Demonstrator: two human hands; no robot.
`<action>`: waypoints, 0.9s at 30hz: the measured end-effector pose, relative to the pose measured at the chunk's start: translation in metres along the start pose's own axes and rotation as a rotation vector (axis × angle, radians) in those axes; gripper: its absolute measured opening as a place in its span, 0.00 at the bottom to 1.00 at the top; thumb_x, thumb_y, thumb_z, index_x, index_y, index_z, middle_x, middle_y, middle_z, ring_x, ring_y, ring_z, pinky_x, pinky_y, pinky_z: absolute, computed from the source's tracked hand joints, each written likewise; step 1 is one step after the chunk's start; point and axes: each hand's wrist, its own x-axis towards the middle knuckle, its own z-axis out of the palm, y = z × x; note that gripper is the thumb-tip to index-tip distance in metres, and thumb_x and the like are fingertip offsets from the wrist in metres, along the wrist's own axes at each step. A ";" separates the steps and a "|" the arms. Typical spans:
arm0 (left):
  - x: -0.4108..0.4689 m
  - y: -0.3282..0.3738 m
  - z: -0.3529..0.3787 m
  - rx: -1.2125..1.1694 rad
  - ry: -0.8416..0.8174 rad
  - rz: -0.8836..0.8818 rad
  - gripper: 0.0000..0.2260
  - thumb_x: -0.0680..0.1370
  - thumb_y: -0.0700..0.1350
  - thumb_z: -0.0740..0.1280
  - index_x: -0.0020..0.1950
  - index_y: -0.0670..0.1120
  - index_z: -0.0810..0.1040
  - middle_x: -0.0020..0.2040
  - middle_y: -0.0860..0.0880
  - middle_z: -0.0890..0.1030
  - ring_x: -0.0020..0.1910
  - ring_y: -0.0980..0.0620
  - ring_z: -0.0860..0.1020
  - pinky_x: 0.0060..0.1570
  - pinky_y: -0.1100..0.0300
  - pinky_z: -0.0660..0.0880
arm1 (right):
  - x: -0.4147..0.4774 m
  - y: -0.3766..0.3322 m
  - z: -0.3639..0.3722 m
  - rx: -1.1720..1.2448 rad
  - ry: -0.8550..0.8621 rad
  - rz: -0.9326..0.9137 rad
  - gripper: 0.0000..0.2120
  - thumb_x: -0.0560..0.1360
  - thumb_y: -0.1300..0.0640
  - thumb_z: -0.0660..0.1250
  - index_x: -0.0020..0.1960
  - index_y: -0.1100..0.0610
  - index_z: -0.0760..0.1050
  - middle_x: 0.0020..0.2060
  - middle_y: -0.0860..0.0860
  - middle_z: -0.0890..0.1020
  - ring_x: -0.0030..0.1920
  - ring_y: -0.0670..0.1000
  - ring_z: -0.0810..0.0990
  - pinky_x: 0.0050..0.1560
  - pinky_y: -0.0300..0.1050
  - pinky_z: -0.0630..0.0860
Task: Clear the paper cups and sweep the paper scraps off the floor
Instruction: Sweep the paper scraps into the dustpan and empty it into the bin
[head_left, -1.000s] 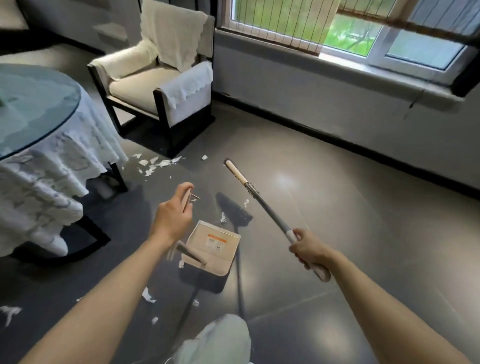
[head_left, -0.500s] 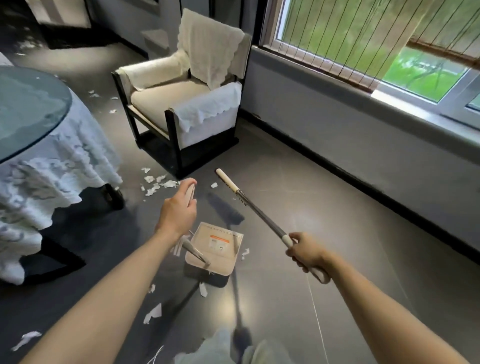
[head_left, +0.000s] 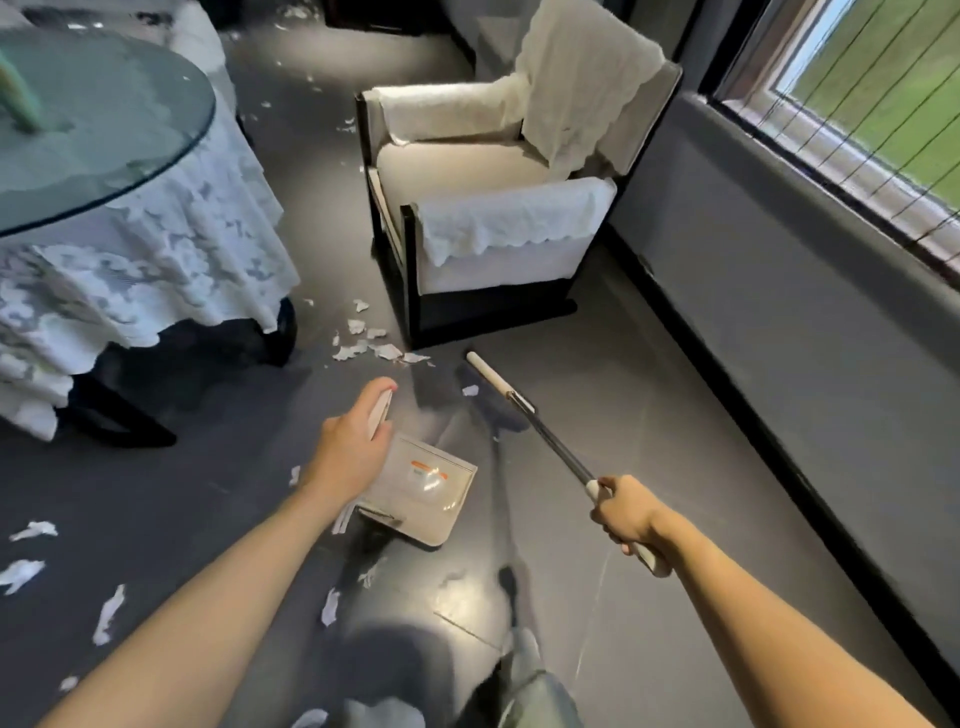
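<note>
My left hand (head_left: 349, 451) grips the upright handle of a beige dustpan (head_left: 423, 486), whose pan hangs just above the dark floor at centre. My right hand (head_left: 626, 514) grips the cream end of a broom handle (head_left: 530, 410); the shaft slants up and left, with the dark broom head (head_left: 493, 410) near the floor by the armchair's corner. A cluster of white paper scraps (head_left: 366, 340) lies between the table and the armchair. More paper scraps (head_left: 31, 561) are scattered at the lower left and near my feet. No paper cup shows.
A round glass-topped table (head_left: 104, 156) with a lace cloth stands at left. A cream armchair (head_left: 493, 208) on a dark frame stands ahead. A grey wall and window (head_left: 857, 130) run along the right. My legs (head_left: 530, 696) show at the bottom.
The view has swung left and moved closer to the armchair and table. Both hands keep their holds; the dustpan and broom have travelled with me toward the scrap cluster.
</note>
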 end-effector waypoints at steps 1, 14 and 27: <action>0.004 0.005 0.011 0.016 0.006 -0.019 0.17 0.79 0.42 0.60 0.66 0.58 0.67 0.47 0.41 0.77 0.43 0.42 0.75 0.43 0.52 0.73 | 0.014 0.001 -0.012 -0.025 -0.010 -0.010 0.05 0.74 0.67 0.57 0.44 0.59 0.70 0.31 0.56 0.72 0.25 0.52 0.68 0.22 0.37 0.67; 0.064 0.013 0.080 0.070 0.036 -0.244 0.17 0.79 0.44 0.60 0.65 0.60 0.66 0.46 0.44 0.76 0.45 0.41 0.74 0.44 0.54 0.70 | 0.145 -0.013 -0.053 -0.189 -0.197 0.054 0.09 0.75 0.69 0.54 0.49 0.62 0.73 0.31 0.57 0.74 0.25 0.51 0.70 0.22 0.38 0.68; 0.078 0.007 0.015 -0.017 0.216 -0.286 0.17 0.79 0.41 0.61 0.66 0.55 0.69 0.46 0.42 0.77 0.41 0.44 0.74 0.42 0.56 0.68 | 0.106 -0.117 -0.049 -0.034 -0.305 -0.004 0.11 0.77 0.66 0.55 0.53 0.64 0.74 0.28 0.54 0.72 0.22 0.48 0.66 0.21 0.36 0.66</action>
